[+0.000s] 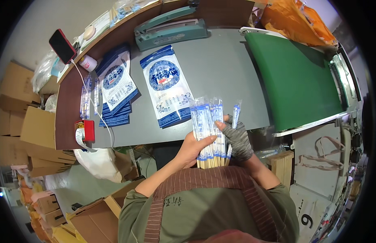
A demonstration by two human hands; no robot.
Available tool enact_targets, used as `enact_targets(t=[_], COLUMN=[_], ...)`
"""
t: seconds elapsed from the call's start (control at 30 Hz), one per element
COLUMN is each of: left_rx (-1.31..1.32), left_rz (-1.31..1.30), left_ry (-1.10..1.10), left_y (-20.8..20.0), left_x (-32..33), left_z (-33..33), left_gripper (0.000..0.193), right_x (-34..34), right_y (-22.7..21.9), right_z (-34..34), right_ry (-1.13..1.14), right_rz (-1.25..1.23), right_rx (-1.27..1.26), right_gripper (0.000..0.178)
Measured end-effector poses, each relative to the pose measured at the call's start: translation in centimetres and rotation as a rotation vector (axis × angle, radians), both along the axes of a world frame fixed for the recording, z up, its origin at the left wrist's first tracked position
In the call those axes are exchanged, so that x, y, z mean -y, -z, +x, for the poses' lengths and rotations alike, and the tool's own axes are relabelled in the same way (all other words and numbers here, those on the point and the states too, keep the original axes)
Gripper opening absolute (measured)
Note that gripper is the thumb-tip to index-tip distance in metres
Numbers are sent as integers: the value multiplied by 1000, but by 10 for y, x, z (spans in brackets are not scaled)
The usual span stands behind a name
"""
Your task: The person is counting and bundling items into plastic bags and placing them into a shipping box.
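Close in front of my body, my left hand (192,146) grips a bundle of wrapped chopsticks (202,121) from its left side, thumb across the front. The sticks stand roughly upright in clear sleeves with blue print. My right hand (237,142), in a grey fingerless glove, closes on the bundle's right side. One wrapped pair of chopsticks (235,115) sticks up apart from the rest at this hand; its fingers behind the bundle are partly hidden. Just beyond the bundle, a white and blue printed pouch (165,85) lies flat on the grey table (220,60).
More pouches (115,81) lie stacked to the left, beside loose wrapped chopsticks (86,97). A green bag sealer (169,34) stands at the back. On the right is a green-topped conveyor (293,81). A phone (62,46) trails a white cable across the table near a red tape dispenser (89,130).
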State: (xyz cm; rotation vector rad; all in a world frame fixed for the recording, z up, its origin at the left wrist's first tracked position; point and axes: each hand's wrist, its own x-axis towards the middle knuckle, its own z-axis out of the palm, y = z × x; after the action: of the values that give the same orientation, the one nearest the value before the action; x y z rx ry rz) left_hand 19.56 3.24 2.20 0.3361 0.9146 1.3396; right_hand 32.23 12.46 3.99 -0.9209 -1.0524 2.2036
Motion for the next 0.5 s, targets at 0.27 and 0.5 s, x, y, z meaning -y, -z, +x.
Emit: enact_targets(t=[0.27,0.5], left_rx=[-18,-36], left_rz=[-62,-48], left_ry=[3,-43], left_y=[7,1], left_x=[6,8], left_z=[-2,-4], left_gripper=[41,37], right_x=[4,9], right_y=[0,17], right_z=[8,18], right_ry=[38,107], right_rz=[53,25], right_rx=[37,96], right_gripper=[16,24])
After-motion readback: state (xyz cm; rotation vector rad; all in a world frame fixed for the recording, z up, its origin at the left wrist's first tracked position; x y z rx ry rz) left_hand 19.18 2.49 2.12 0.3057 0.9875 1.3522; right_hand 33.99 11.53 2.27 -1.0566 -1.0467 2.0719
